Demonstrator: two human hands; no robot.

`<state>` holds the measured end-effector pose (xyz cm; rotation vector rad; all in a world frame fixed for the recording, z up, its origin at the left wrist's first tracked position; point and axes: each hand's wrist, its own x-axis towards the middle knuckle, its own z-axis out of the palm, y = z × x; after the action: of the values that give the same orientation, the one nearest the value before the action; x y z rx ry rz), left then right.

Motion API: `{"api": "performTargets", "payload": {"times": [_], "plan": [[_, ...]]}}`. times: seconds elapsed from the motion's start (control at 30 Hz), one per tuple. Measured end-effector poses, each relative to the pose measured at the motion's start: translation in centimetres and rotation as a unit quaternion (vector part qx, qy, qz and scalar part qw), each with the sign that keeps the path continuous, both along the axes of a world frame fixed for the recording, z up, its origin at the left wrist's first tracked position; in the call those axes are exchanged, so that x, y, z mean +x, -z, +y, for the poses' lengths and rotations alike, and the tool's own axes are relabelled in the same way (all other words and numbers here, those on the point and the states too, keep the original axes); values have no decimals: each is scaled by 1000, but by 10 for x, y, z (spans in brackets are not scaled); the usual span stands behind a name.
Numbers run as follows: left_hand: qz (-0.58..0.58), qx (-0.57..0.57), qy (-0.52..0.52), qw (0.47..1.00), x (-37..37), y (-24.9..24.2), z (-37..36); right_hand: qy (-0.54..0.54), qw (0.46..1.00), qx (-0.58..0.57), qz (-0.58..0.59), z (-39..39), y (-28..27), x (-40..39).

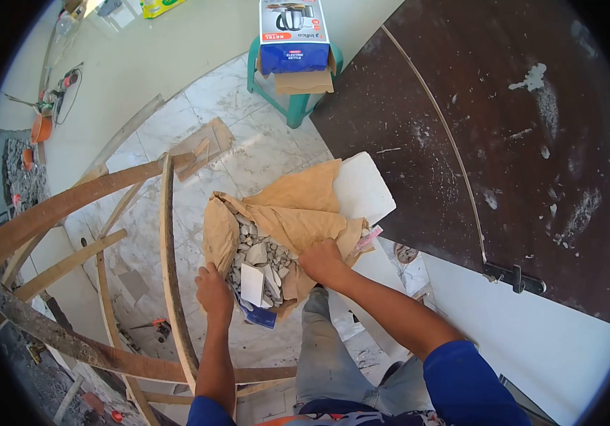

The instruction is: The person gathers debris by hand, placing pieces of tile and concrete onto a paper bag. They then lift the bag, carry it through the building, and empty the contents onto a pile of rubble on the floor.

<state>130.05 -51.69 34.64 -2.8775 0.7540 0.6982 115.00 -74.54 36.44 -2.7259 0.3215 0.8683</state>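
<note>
Left hand (215, 291) and right hand (323, 263), fingers curled closed, grip brown paper sack (292, 221) around rubble (256, 253), frame centre.

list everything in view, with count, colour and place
crumpled paper: 1, tan, between the hands
rubble: many pieces, grey, in the paper
flat piece: 1, white, on the rubble
block: 1, white, beside the paper
blue wrapper: 1, blue, below the rubble
kettle box: 1, blue and white, on the stool
stool: 1, green, top centre
dark panel: 1, brown, right
wooden strips: several, brown, left
tiled floor: 1, white, middle
small clutter: count unclear, mixed, left
sleeves: 2, blue, bottom
left hand: 1, bare, gripping paper's left edge
right hand: 1, bare, gripping paper's right side
</note>
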Motion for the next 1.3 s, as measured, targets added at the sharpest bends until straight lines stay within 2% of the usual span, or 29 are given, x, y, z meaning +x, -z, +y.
{"api": "performTargets", "payload": {"times": [0.23, 0.37, 0.43, 0.53, 0.67, 0.83, 0.97, 1.2, 1.3], "plan": [[-47, -14, 7, 999, -1, 7, 0, 20, 998, -38, 46, 11, -2, 9], [-66, -60, -15, 996, -1, 10, 4, -53, 993, -98, 35, 13, -17, 22], [-80, -87, -22, 993, -7, 12, 11, -69, 993, -93, 24, 15, -47, 37], [-40, -155, -82, 984, -6, -3, 27, -156, 981, -117, 10, 24, -93, 60], [6, -154, -197, 968, -12, -38, 58, -242, 961, -132, -28, 45, -132, 95], [-10, -154, -338, 928, -46, -103, 81, -353, 920, -141, -96, 61, -188, 135], [-32, -166, -422, 891, -74, -147, 83, -380, 903, -118, -161, 65, -223, 153], [-77, -241, -518, 817, -89, -144, 68, -343, 902, -23, -259, 64, -218, 201], [-55, -294, -563, 771, -76, -112, 57, -350, 895, 35, -273, 49, -199, 238]]}}
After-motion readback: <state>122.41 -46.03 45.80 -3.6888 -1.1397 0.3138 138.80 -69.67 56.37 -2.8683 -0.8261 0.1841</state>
